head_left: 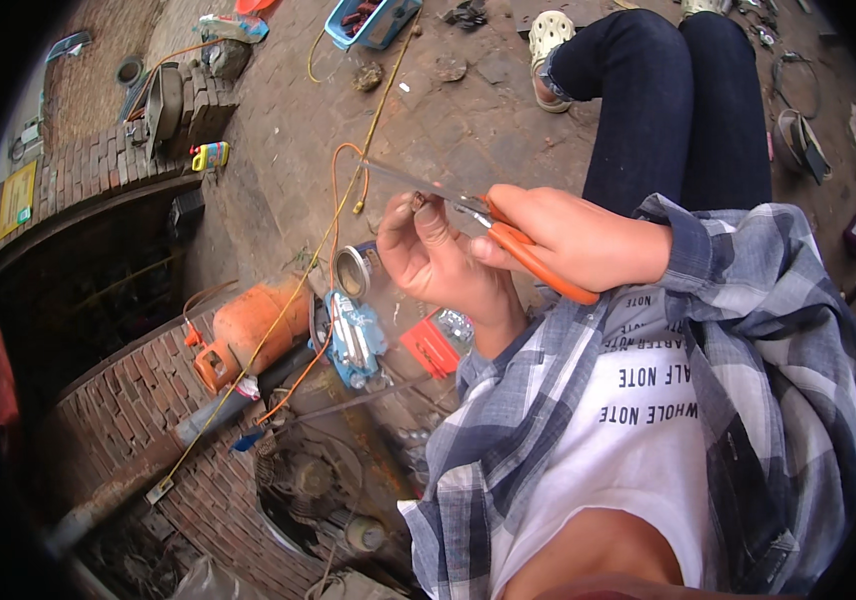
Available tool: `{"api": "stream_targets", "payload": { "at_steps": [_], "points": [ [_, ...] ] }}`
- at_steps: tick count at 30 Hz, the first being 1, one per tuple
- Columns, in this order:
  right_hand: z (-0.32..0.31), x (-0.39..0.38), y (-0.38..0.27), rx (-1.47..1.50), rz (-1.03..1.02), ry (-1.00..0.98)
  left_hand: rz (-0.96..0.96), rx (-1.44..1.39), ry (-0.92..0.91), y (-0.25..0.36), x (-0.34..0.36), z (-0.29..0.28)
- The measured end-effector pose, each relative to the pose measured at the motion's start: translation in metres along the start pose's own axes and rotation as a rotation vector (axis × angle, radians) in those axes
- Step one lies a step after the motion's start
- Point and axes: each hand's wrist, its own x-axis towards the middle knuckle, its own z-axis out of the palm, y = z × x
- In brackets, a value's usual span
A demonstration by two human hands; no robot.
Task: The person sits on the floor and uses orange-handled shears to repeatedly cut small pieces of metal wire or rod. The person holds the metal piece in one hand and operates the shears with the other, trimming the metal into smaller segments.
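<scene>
My right hand point(573, 240) is closed around orange-handled pliers point(533, 258), whose metal jaws point left toward my other hand. A thin grey strip point(398, 175) stretches out past the jaws. Whether the jaws grip it is too blurred to tell. My left hand point(448, 265) is raised beside the jaws, its thumb and fingertips pinching a small dark brown piece point(418, 201). Both hands are held in the air above the ground, in front of my plaid shirt point(518, 430).
An orange gas cylinder point(258, 330) lies left, near a yellow cord point(293, 300) and an orange hose point(336, 200). Close by are an open can point(352, 272), a blue plastic bag point(355, 345) and a red box point(430, 347). A blue basin point(373, 25) stands ahead.
</scene>
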Motion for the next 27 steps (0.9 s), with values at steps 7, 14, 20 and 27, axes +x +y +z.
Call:
{"api": "stream_targets", "payload": {
  "at_steps": [7, 14, 20, 27],
  "points": [
    [0.004, -0.004, 0.009, -0.206, -0.161, 0.179, -0.155, -0.081, -0.022, 0.005, -0.003, -0.001],
    [0.010, -0.002, 0.009, -0.199, -0.179, 0.183, -0.167, -0.076, 0.014, 0.006, -0.004, 0.004],
    [0.011, -0.002, 0.006, -0.159, -0.150, 0.174, -0.225, -0.045, -0.030, 0.014, -0.007, 0.007],
    [0.010, -0.003, 0.004, -0.162, -0.087, 0.142, -0.271, -0.170, -0.017, 0.007, -0.006, -0.001]
  ]
}}
